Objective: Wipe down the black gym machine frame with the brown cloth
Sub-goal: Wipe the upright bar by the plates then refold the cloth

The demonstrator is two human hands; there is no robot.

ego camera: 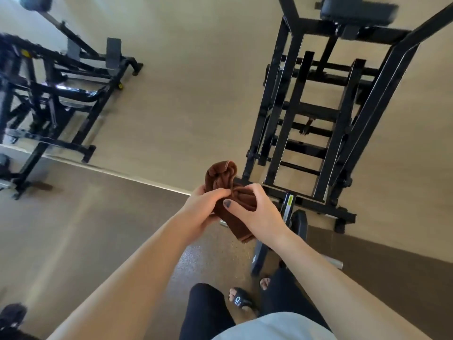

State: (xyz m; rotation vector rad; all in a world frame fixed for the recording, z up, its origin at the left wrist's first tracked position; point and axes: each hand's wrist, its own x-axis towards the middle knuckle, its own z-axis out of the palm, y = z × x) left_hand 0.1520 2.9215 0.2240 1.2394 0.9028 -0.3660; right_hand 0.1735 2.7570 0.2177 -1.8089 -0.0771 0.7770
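Note:
A bunched brown cloth [221, 179] is held in front of me by both hands. My left hand [204, 208] grips its lower left part with curled fingers. My right hand [255, 212] pinches its right side between thumb and fingers. A tail of the cloth hangs down below the hands. The black gym machine frame [306, 123] stands just beyond and to the right, against a beige wall; its base bar is close behind my right hand. Neither the cloth nor a hand touches the frame.
Another black machine [56, 94] stands at the left against the wall. A black weight plate [300, 222] on a bar sits at the frame's foot, below my right wrist. My legs and sandalled feet [241, 300] stand on the brown floor.

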